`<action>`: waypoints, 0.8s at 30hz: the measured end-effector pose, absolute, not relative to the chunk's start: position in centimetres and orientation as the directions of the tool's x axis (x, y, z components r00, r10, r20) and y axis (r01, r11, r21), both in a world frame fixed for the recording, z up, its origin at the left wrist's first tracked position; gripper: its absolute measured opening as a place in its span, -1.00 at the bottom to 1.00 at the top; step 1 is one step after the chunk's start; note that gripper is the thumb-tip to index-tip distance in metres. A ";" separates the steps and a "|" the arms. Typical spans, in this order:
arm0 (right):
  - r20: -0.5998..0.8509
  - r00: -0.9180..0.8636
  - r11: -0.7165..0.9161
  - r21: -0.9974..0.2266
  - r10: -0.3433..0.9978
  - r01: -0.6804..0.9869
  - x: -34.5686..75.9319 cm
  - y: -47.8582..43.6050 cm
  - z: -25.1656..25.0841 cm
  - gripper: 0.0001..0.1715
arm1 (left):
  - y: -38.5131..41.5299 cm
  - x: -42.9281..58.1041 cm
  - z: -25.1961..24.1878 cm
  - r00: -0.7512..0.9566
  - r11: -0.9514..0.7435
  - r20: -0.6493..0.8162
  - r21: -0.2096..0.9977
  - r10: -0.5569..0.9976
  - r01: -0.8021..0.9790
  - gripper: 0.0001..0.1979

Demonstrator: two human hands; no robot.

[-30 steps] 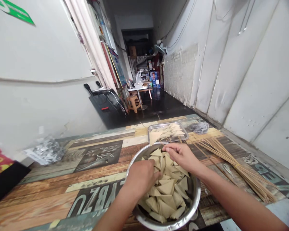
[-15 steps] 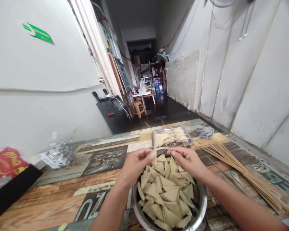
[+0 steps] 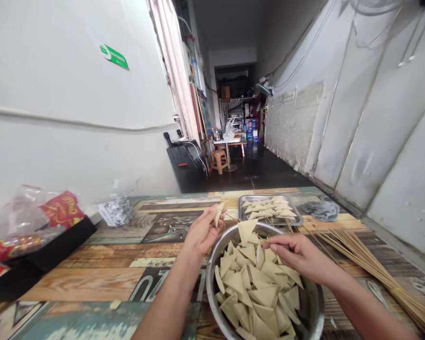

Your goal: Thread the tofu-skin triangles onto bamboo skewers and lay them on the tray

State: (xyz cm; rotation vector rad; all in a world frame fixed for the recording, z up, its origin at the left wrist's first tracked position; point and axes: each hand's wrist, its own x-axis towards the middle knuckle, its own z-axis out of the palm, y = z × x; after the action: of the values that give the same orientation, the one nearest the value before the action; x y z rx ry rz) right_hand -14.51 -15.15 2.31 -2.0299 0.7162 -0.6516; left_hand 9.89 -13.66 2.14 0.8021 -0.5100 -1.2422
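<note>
In the head view, with one bowl (image 3: 313, 304) as the clock's middle, one black box (image 3: 67, 248) is seen at nine. At ten, one pale triangle (image 3: 218, 215) is pinched by the left hand (image 3: 202, 231). In the bowl, triangles (image 3: 265, 295) are heaped, too many to count. One tray (image 3: 300, 220) is set at twelve. Around one, a single thin stick (image 3: 230, 216) with one raised triangle (image 3: 247, 230) is pinched by the right hand (image 3: 297, 252); some heap is hidden behind it. One bundle of sticks (image 3: 393, 285) is seen at three.

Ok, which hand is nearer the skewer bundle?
Right. The right hand is just left of the bundle, over the right side of the bowl; the left hand is across the bowl, holding a triangle.
</note>
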 end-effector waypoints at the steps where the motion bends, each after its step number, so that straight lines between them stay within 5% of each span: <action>1: 0.180 0.698 -0.472 -0.846 -0.693 -0.250 -14.5 -15.1 2.4 -0.61 | -13.6 10.0 2.3 0.279 0.112 -0.084 0.777 -0.956 0.619 -0.88; 7: 0.167 0.699 -0.475 -0.836 -0.695 -0.273 -14.6 -15.1 2.6 -0.60 | -13.2 10.5 2.9 0.292 0.137 -0.050 0.798 -0.955 0.587 -0.88; 14: 0.183 0.717 -0.522 -0.804 -0.673 -0.285 -14.6 -15.2 2.2 -0.64 | -13.7 11.3 2.4 0.237 0.020 -0.245 0.656 -0.940 0.755 -0.87; 24: 0.189 0.704 -0.536 -0.785 -0.684 -0.311 -14.3 -14.9 2.4 -0.64 | -13.5 10.9 2.9 0.256 0.038 -0.256 0.634 -0.932 0.773 -0.85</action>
State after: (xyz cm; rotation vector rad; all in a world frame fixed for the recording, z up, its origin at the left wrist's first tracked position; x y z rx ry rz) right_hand -14.25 -14.91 2.45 -2.1484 0.7548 -0.6274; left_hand 10.91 -13.46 2.88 0.7742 -0.2538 -1.3290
